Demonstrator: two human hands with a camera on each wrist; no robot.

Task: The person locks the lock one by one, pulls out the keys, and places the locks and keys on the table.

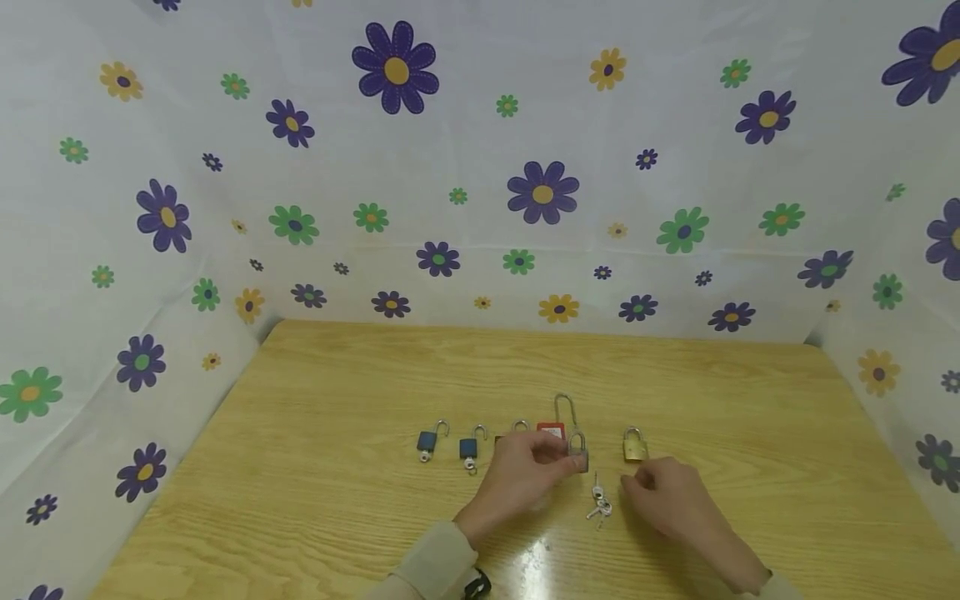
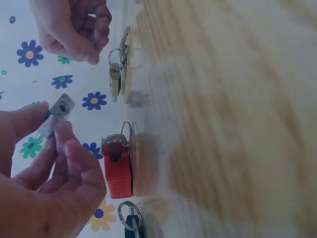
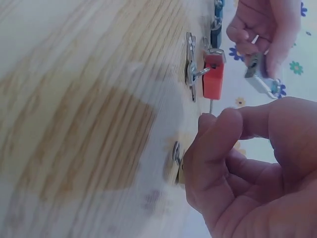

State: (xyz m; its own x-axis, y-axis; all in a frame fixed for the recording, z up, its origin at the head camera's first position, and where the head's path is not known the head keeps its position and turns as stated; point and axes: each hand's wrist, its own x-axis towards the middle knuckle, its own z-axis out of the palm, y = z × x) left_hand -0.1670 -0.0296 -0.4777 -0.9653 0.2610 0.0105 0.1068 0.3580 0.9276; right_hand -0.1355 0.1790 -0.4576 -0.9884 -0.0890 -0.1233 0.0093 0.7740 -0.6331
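My left hand pinches a small grey padlock between thumb and fingers, above the table. Its shackle points up, and its keyhole end shows in the left wrist view. My right hand hovers over the table just in front of a brass padlock. Its fingers are curled with thumb and forefinger together, and nothing shows between them. A bunch of keys lies on the table between my hands. Behind my left hand stands a red padlock with a tall shackle, partly hidden.
To the left are two blue padlocks, one farther out and one nearer, with shackles open and keys in them. Another padlock's shackle shows behind my left hand. A flowered white cloth walls the wooden table at back and sides.
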